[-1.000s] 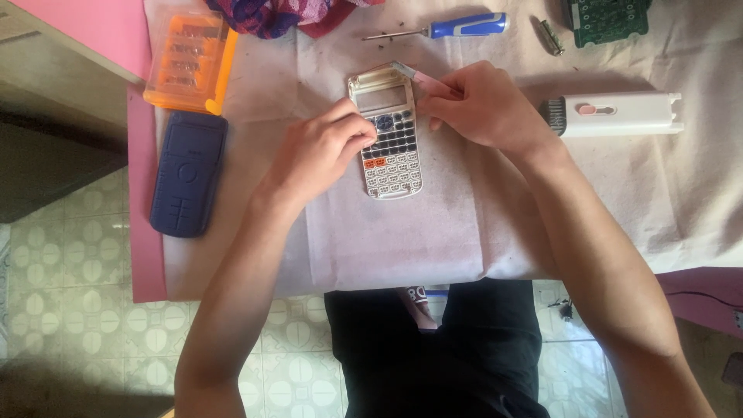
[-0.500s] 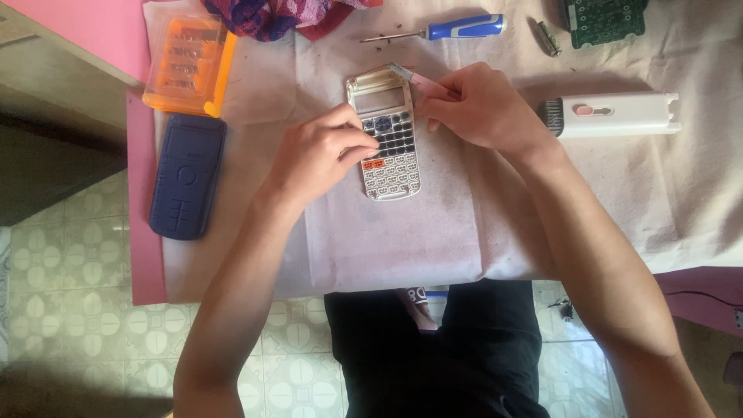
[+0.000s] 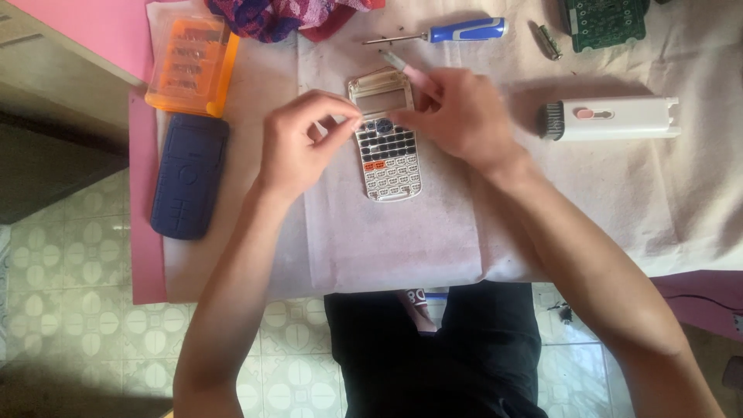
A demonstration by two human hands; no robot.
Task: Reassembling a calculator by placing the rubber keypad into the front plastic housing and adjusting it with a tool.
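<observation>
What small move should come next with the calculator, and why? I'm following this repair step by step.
Probably press the left hand down on the calculator to steady it: its fingertips only pinch at the edge, while the right hand angles a pink tool at the display end.

1. Calculator [image 3: 389,155]: top right corner and right side of the display covered by right hand [image 3: 463,116].
2. Pink-handled tool [image 3: 409,71]: lower end hidden inside the right hand's fingers [image 3: 433,83]; tip too small to tell.
3. Green circuit board [image 3: 605,22]: cut off by top edge.
4. Patterned cloth [image 3: 279,15]: cut off by top edge.
5. Orange case [image 3: 190,63]: contents too small to tell.
</observation>
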